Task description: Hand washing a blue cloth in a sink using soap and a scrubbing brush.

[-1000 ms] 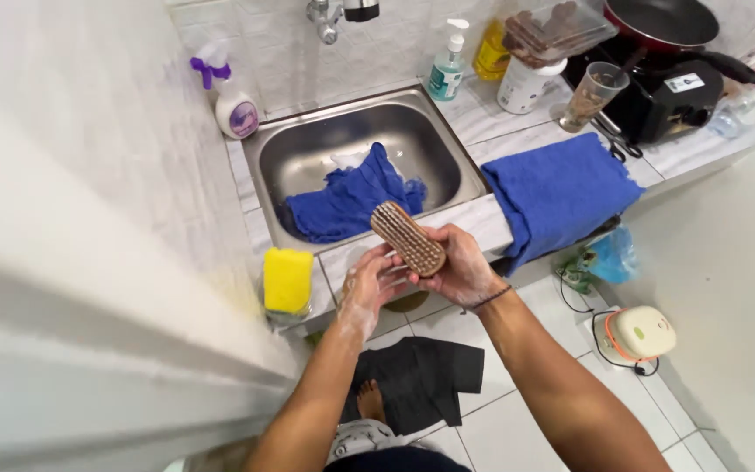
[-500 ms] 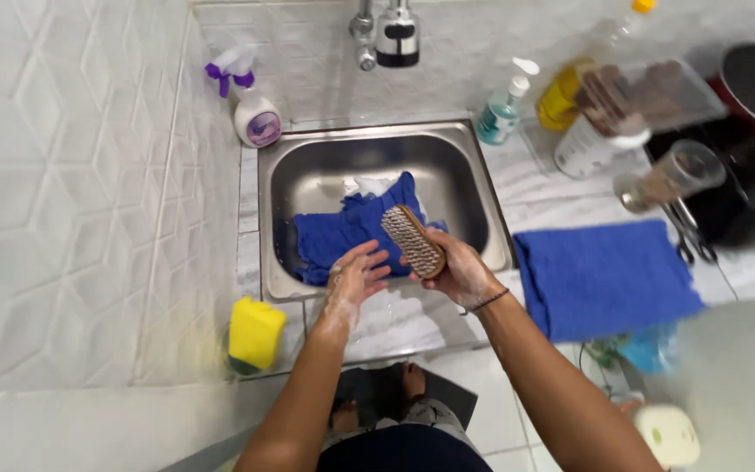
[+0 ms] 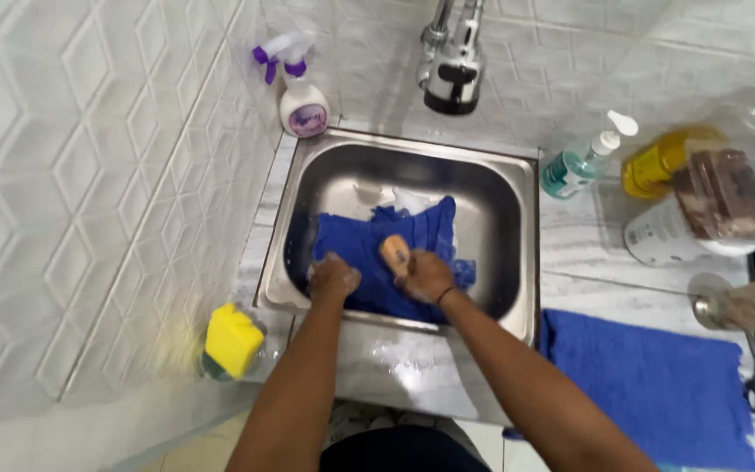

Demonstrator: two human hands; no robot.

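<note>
A wooden brush (image 3: 393, 253) is held tight in the right hand (image 3: 424, 275) and is pressed down on a blue cloth (image 3: 369, 253). The cloth lies in the steel sink (image 3: 517, 227). The left hand (image 3: 334, 278) is laid on the cloth just beside the brush; its fingers seem curled, but the picture is too blurry to be sure. A yellow sponge (image 3: 232, 339) is seen on the counter at the left.

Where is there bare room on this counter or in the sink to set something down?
Bare patches: the wet ledge between the sink rim and the person, and the counter strip between sink and blue towel. Crowded: the sink floor under the blue cloth, and the right rear with bottles.
</note>
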